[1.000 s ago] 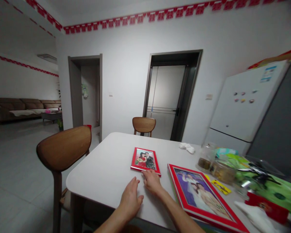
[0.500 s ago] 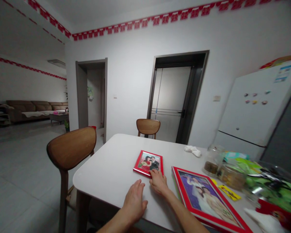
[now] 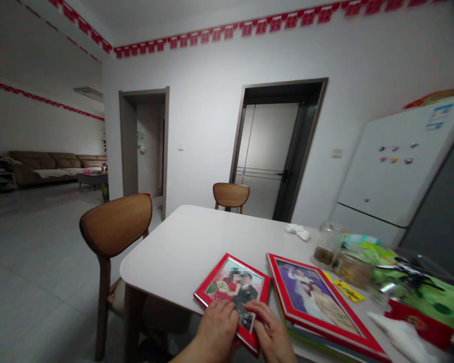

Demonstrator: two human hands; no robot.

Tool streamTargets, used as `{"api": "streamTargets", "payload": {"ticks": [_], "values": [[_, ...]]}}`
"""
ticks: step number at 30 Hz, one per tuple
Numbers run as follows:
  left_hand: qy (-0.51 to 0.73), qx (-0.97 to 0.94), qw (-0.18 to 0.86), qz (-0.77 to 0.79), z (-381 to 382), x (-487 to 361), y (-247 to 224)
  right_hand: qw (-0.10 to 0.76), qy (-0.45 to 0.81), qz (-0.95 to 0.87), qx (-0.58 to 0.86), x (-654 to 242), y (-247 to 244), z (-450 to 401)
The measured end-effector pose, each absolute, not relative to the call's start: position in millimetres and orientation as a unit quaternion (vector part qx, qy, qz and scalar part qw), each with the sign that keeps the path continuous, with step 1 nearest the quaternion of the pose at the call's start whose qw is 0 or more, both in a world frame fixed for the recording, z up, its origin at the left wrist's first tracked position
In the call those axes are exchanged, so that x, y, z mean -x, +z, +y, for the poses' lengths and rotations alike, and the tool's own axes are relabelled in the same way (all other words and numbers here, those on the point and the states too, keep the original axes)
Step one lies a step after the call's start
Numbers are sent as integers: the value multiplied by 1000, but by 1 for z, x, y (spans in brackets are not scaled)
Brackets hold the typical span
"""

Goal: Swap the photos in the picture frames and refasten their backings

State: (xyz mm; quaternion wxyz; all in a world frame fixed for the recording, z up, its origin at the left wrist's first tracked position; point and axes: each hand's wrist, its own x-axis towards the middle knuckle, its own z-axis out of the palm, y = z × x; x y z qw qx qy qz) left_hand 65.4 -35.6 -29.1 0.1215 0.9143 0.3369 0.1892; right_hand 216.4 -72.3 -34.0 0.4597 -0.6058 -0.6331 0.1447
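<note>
The white table (image 3: pixel 174 247) stretches beyond the large red picture frame (image 3: pixel 318 300). Close beside, at the near edge, the small red picture frame (image 3: pixel 236 287) (now nearer and turned) is gripped by left hand (image 3: pixel 219 325) and right hand (image 3: pixel 270 330), previously only fingertip-touched.

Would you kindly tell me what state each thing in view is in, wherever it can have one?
Small red picture frame: held in both hands, photo side up
Left hand: closed on the frame's near side
Right hand: closed on its right edge
Large red picture frame: lying photo side up
Glass jar: partly filled
White wad: crumpled
Refrigerator: doors shut
Grey-framed door: closed
</note>
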Motion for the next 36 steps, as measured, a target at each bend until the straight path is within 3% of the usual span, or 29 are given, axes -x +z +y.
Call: {"api": "streamTargets", "payload": {"ticks": [5,12,19,25,36], "values": [[224,-900,109,357,-41,-66,1,543,100,-563,616,-221,-13,-68],[358,-812,133,441,-37,-36,36,545,90,-595,583,-191,13,-45],[553,-646,280,445,-15,-12,31,423,158,-686,571,-161,-12,-26],[523,-612,408,431,-20,-1,-12,309,100,-708,628,-175,-26,-39],[374,-753,213,498,-41,0,-49,252,36,-751,609,-197,-33,-58]]}}
